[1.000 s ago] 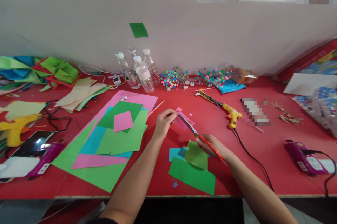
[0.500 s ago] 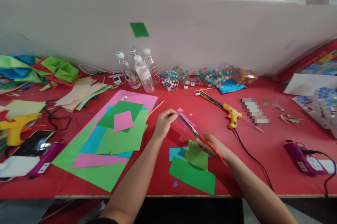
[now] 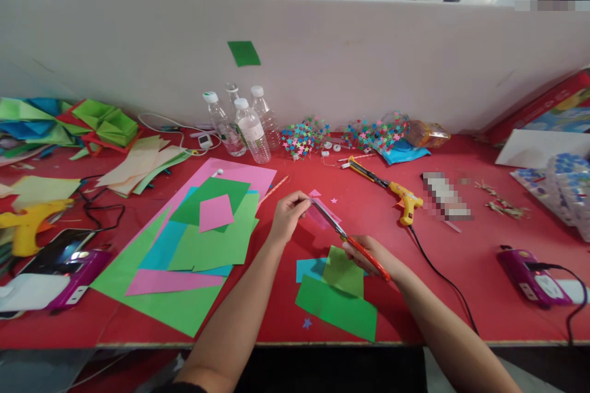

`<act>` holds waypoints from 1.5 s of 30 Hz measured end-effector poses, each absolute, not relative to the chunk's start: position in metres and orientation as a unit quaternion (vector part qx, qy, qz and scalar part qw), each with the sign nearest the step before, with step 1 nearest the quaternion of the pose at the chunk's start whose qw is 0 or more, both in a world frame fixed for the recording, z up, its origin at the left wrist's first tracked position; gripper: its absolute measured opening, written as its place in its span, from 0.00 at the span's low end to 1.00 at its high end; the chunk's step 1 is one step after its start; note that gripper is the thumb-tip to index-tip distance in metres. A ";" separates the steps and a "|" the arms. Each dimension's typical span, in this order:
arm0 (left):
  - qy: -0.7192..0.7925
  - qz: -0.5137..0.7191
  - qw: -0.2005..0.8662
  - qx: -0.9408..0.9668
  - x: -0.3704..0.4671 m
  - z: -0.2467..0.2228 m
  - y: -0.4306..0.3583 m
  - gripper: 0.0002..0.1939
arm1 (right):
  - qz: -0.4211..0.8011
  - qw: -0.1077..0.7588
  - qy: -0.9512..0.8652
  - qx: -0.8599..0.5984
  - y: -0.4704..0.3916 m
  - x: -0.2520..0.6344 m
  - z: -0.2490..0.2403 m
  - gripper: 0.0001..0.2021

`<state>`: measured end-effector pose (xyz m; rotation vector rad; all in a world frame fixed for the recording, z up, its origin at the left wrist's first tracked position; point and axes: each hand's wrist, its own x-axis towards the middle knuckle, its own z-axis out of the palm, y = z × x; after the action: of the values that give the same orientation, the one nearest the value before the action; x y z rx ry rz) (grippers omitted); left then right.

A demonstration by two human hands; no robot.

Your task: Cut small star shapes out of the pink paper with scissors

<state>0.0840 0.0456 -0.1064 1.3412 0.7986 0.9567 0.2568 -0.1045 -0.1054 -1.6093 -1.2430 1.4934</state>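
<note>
My left hand [image 3: 290, 216] is closed in a pinch, thumb and fingertips together at the tip of the scissors. A thin, see-through pink piece [image 3: 317, 218] hangs from those fingertips beside the blades; its exact shape is blurred. My right hand [image 3: 369, 253] grips the red-handled scissors [image 3: 364, 253], whose long metal blades point up and left towards my left fingers. The blades look nearly closed. Behind them a pink paper scrap [image 3: 314, 193] lies on the red table [image 3: 396, 307]. Below my hands are a dark green sheet [image 3: 336, 310], a light green piece [image 3: 343, 273] and a blue piece [image 3: 308, 270].
Stacked coloured paper [image 3: 221, 245] lies to the left. Plastic bottles [image 3: 253, 134] and star-filled containers [image 3: 304, 138] stand along the white partition [image 3: 138, 48]. A yellow glue gun [image 3: 405, 199] with a black cord is at right; another yellow glue gun [image 3: 27, 227] lies far left.
</note>
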 end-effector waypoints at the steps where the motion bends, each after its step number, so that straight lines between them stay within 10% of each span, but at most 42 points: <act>1: 0.345 0.415 0.610 0.580 0.084 -0.107 0.046 0.09 | 0.565 0.304 -0.469 -0.607 -0.105 0.257 -0.105 0.28; 45: 0.300 0.472 0.580 0.593 0.094 -0.116 0.037 0.07 | 0.590 0.319 -0.457 -0.584 -0.104 0.256 -0.113 0.32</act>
<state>0.0942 0.0367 -0.1164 1.3865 0.7004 1.1033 0.2564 -0.1043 -0.1131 -1.5363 -1.2026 1.5520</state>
